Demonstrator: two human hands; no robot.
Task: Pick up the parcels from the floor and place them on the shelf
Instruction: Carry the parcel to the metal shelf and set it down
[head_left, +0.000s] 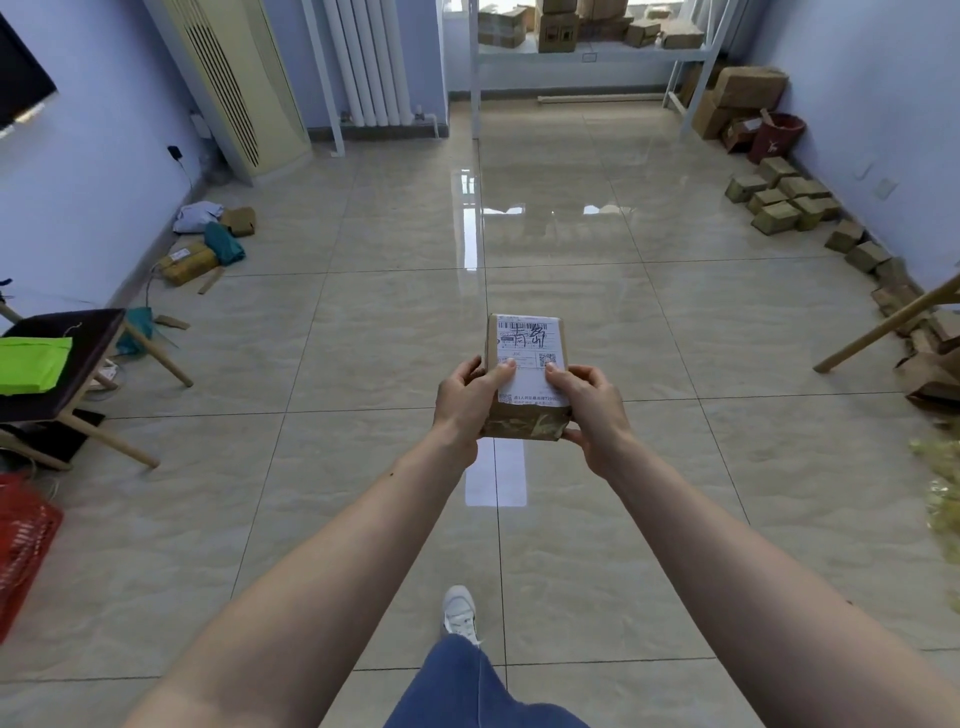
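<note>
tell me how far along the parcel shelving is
Done: several boxes already sit on the shelf at the far end. In hand: one labelled parcel, gripped by the left hand and right hand, well short of the shelf. Left: small boxes along the right wall and a pile of packages by the left wall lie on the floor.

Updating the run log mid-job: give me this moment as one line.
phase: carrying | held: parcel, label up | left hand: grips it | right hand: grips it | shelf: far ahead, holds boxes | placed: not yet
</note>
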